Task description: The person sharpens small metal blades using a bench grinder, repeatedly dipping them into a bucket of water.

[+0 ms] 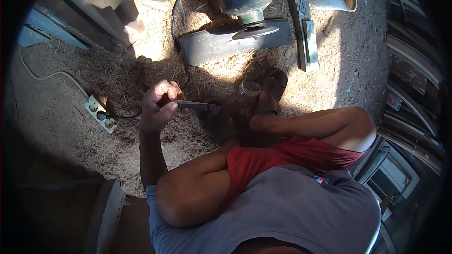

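One hand is all you really get a clear look at here: the left hand (157,106) is curled tight around the handle end of a thin flat metal blade (193,105), maybe a knife or a file, held about level over the sawdust-covered ground (70,127) and pointing toward the person's right. The right hand I honestly can't make out, it's buried in shadow somewhere down by the sandalled foot (272,91) and a small clear glass (249,88), so whether it's open or gripping anything, I cannot tell. Just ahead sits a bench grinder (240,0) with its disc (256,30) on a dark metal base (226,47), and a white power strip (100,114) with a plug in it lies in the sawdust to the left. What worries me: the blade tip is close to a bare knee and that foot in open footwear, so one slip of the wrist could nick skin. Also, a live strip lying in dry shavings next to a spark-throwing grinder looks like a fire risk to me.
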Demonstrator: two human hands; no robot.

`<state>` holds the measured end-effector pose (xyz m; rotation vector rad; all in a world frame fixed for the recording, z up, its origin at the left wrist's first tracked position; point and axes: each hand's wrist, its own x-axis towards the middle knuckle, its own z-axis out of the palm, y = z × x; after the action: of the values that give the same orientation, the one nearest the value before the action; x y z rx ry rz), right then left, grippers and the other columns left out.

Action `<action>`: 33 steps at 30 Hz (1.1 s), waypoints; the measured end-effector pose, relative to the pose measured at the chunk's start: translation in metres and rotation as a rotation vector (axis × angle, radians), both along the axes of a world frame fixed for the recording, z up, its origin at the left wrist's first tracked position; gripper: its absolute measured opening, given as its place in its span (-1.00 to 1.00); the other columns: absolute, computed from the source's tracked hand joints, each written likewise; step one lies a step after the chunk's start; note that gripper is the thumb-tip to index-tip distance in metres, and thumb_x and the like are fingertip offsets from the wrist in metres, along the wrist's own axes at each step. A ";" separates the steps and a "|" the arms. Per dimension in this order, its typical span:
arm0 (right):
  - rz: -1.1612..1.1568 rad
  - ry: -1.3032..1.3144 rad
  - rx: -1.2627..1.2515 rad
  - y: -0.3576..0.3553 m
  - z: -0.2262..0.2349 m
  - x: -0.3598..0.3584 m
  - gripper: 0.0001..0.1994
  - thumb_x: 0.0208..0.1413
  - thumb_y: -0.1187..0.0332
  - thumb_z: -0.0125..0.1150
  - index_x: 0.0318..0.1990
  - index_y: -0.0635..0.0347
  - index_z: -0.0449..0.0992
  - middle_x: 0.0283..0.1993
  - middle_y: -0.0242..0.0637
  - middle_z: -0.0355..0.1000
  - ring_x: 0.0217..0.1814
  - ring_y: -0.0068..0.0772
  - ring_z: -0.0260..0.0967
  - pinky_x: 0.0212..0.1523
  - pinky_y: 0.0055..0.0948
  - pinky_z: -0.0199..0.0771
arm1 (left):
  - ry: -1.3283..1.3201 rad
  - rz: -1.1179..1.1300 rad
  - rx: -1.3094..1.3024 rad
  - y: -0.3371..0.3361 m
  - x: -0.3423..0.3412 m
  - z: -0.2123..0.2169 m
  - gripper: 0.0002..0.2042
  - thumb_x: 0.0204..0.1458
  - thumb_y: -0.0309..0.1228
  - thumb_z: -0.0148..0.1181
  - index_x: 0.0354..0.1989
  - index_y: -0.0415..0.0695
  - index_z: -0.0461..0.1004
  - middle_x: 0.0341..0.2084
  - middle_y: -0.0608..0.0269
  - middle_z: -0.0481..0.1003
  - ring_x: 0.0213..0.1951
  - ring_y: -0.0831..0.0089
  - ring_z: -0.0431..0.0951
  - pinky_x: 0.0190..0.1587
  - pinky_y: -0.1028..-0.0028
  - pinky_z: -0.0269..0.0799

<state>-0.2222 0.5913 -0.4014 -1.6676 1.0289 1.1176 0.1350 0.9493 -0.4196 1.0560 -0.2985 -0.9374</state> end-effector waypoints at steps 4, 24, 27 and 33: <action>0.058 -0.050 0.123 0.053 -0.070 0.024 -0.64 0.26 0.16 -0.02 -0.01 0.26 0.47 -0.21 -0.18 0.52 -0.23 -0.33 0.49 -0.14 -0.31 0.52 | -0.016 0.038 0.031 0.022 -0.001 0.018 -0.82 -0.01 -0.47 0.21 -0.36 -0.15 0.29 -0.40 0.17 0.36 -0.45 0.46 0.50 -0.37 0.48 0.51; -1.012 -0.496 0.026 -0.063 0.062 -0.237 -0.49 0.27 0.02 -0.01 0.10 0.31 0.38 -0.11 -0.12 0.51 -0.18 -0.28 0.51 -0.14 -0.27 0.55 | -0.225 0.014 -0.460 -0.064 -0.025 0.145 -0.78 0.07 -0.51 0.18 -0.19 -0.24 0.27 -0.33 0.14 0.39 -0.33 0.44 0.47 -0.24 0.46 0.44; -1.038 -0.702 -0.138 -0.108 0.122 -0.228 -0.47 0.27 0.00 0.00 0.12 0.32 0.36 -0.09 -0.11 0.51 -0.18 -0.27 0.51 -0.14 -0.26 0.55 | -0.214 -0.065 -0.623 -0.069 -0.009 0.157 -0.75 0.07 -0.50 0.19 -0.14 -0.25 0.29 -0.22 0.08 0.44 -0.31 0.44 0.47 -0.27 0.44 0.41; -0.121 -0.555 -0.500 -0.132 0.129 -0.089 -0.49 0.24 -0.05 0.01 0.03 0.25 0.47 -0.20 -0.11 0.54 -0.26 -0.36 0.50 -0.20 -0.29 0.52 | -0.226 0.022 -0.702 -0.091 -0.030 0.191 -0.82 0.11 -0.49 0.14 -0.13 -0.20 0.37 -0.33 0.16 0.50 -0.34 0.47 0.47 -0.27 0.43 0.37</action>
<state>-0.3111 0.4596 -0.2724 -2.1064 1.0640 0.2798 0.1049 0.8583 -0.2283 0.5093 -0.7403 -0.6137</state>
